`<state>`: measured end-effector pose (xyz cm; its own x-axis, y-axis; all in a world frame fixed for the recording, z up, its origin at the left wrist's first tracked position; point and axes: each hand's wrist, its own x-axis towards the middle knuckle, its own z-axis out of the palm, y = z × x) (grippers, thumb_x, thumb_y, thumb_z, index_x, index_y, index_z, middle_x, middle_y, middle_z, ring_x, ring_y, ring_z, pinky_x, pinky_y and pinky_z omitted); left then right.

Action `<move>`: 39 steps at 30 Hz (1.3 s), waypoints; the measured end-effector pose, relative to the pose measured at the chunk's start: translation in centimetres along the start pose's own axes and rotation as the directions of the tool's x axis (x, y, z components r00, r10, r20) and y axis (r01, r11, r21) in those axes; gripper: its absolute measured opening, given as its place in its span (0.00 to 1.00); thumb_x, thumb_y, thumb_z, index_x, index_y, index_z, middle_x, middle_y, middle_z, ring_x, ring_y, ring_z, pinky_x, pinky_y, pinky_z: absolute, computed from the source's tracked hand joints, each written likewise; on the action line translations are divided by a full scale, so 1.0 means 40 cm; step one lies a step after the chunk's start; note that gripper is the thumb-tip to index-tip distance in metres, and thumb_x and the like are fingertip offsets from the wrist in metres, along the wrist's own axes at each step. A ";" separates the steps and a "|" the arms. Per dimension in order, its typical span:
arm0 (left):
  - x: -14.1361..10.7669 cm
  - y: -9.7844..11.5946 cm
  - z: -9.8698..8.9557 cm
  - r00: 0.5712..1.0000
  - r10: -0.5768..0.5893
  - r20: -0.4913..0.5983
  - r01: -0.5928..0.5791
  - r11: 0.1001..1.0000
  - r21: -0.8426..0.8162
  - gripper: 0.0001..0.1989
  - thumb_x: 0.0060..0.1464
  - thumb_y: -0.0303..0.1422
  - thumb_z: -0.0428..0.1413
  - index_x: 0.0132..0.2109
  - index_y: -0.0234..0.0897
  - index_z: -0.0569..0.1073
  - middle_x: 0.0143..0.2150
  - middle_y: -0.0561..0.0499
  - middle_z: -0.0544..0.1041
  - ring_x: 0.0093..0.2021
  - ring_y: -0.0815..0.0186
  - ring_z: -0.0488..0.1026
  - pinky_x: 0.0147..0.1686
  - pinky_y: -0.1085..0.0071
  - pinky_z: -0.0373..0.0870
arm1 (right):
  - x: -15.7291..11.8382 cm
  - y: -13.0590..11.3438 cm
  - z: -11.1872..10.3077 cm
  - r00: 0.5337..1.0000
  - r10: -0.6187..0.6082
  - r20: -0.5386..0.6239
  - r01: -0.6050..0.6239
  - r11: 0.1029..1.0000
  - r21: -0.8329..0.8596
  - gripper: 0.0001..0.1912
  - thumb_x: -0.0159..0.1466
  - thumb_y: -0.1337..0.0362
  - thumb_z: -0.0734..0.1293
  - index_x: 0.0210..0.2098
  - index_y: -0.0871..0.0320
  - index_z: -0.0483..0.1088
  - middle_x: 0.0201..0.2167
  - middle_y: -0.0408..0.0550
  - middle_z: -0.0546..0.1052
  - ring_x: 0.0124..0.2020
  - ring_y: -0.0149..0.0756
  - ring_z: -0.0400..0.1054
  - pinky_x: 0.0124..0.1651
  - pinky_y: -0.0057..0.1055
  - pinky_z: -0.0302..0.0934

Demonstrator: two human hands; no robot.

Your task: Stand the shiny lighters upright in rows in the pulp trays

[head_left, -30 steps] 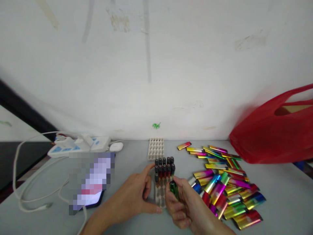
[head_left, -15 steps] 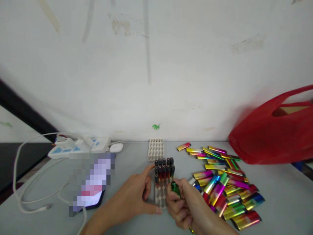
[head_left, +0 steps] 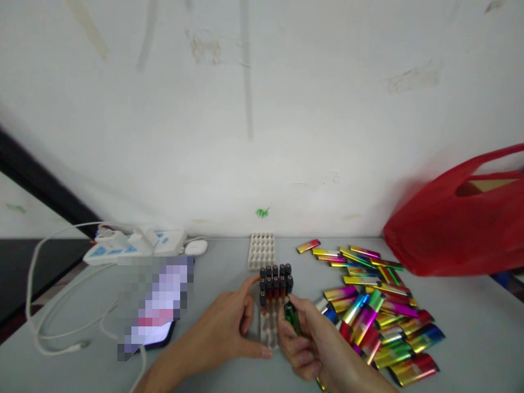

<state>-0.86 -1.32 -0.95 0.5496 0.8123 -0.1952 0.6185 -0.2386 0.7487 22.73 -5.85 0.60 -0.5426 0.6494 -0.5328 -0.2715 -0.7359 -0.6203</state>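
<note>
A pale tray [head_left: 270, 334] with rows of sockets lies in front of me. Several black-topped lighters [head_left: 275, 283] stand upright in its far rows, with reddish bodies showing below the tops. My left hand [head_left: 229, 322] braces the tray from the left, its index finger along the far left side and its thumb by the near end. My right hand [head_left: 301, 341] is closed around a green lighter [head_left: 292, 319], held tilted just right of the tray's bare sockets. Its lower part is hidden by my fingers.
Shiny multicoloured lighters [head_left: 372, 319] lie piled on the right, near a red bag [head_left: 458, 229]. Another socketed tray [head_left: 262, 251] is against the wall. Left are a phone [head_left: 159, 305], a power strip [head_left: 135, 245], a white case [head_left: 196, 248] and loose cables [head_left: 61, 346].
My right hand has tilted slightly, and more of the green lighter shows between its fingers. The left hand and tray keep their places; the view has shifted very slightly.
</note>
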 end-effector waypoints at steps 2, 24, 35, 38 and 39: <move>0.000 0.000 0.000 1.000 0.009 -0.004 -0.009 1.000 -0.014 0.57 0.47 0.41 0.83 0.77 0.44 0.64 0.31 0.63 0.76 0.30 0.62 0.72 0.30 0.69 0.56 | -0.004 0.001 0.004 0.998 -0.048 0.037 0.050 0.998 -0.043 0.35 0.63 0.27 0.70 0.30 0.52 0.63 0.20 0.30 0.53 0.21 0.25 0.36 0.24 0.27 0.29; 0.000 0.012 -0.003 1.000 0.024 0.001 -0.024 0.999 -0.040 0.56 0.50 0.43 0.81 0.78 0.44 0.62 0.32 0.63 0.76 0.31 0.62 0.72 0.30 0.70 0.58 | -0.039 -0.012 0.006 0.575 -0.792 0.203 0.660 0.303 -0.687 0.11 0.72 0.51 0.79 0.43 0.51 0.86 0.34 0.44 0.72 0.39 0.41 0.68 0.45 0.37 0.60; 0.003 0.015 -0.001 1.000 -0.008 0.004 0.008 0.998 -0.064 0.59 0.45 0.37 0.84 0.77 0.42 0.63 0.30 0.65 0.75 0.30 0.62 0.72 0.30 0.69 0.57 | -0.033 0.000 0.009 0.500 -0.852 0.157 0.480 0.121 -0.869 0.08 0.72 0.63 0.75 0.49 0.56 0.86 0.35 0.49 0.83 0.36 0.43 0.78 0.41 0.37 0.68; 0.003 0.014 -0.001 1.000 0.002 0.006 -0.001 0.997 -0.072 0.58 0.44 0.37 0.84 0.76 0.42 0.63 0.30 0.65 0.75 0.30 0.62 0.73 0.30 0.69 0.57 | -0.019 0.011 0.000 0.426 -0.873 0.238 0.447 -0.026 -0.894 0.09 0.71 0.67 0.74 0.50 0.57 0.84 0.34 0.49 0.83 0.36 0.43 0.79 0.40 0.37 0.70; 0.003 0.013 -0.001 1.000 0.006 0.006 -0.006 0.997 -0.074 0.57 0.45 0.37 0.84 0.76 0.42 0.63 0.30 0.65 0.75 0.30 0.62 0.73 0.31 0.69 0.57 | -0.015 0.014 -0.003 0.403 -0.876 0.265 0.443 -0.067 -0.894 0.10 0.71 0.69 0.74 0.51 0.56 0.84 0.35 0.49 0.83 0.35 0.43 0.79 0.40 0.36 0.70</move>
<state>-0.50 -1.33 -0.54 0.5569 0.8076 -0.1941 0.5721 -0.2035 0.7946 22.99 -6.63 0.50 -0.1913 0.8553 0.4815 0.4885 0.5084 -0.7091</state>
